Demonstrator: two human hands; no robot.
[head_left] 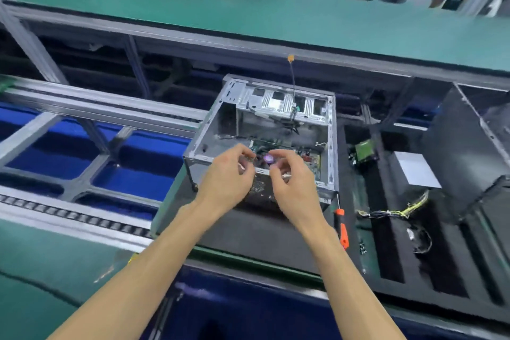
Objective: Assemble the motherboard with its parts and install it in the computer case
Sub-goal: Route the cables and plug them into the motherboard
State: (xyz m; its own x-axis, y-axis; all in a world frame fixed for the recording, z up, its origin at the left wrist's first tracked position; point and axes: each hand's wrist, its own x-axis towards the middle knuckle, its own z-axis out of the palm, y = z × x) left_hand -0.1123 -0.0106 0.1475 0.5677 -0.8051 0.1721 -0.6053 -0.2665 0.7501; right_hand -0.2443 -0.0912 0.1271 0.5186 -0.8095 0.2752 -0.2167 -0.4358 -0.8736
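1. Both hands cover the near wall of the computer case point(276, 107), so the near part of the motherboard point(311, 159) inside is hidden; only its green far and right portions show, with a round cooler cap with a purple sheen point(268, 158) between the hands.
2. The left hand point(226, 176) has its fingers curled, thumb and forefinger meeting on something small and pale; what it is cannot be told through the blur.
3. The right hand point(292, 182) likewise curls its fingers and pinches a small pale piece, too blurred to identify.
4. The case is an open grey metal box with punched slots along its far wall, and it sits on a black foam pad point(248, 232) near the pad's far edge.
5. An orange-handled screwdriver point(342, 226) lies just beside the case's near right corner.
6. To the right, a black foam tray point(386, 243) with long slots holds a small green board point(363, 150), a grey metal box point(416, 168), and yellow-and-black cable bundles point(397, 211).
7. A thin dark cable with an orange tag point(290, 58) rises over the case's far wall.
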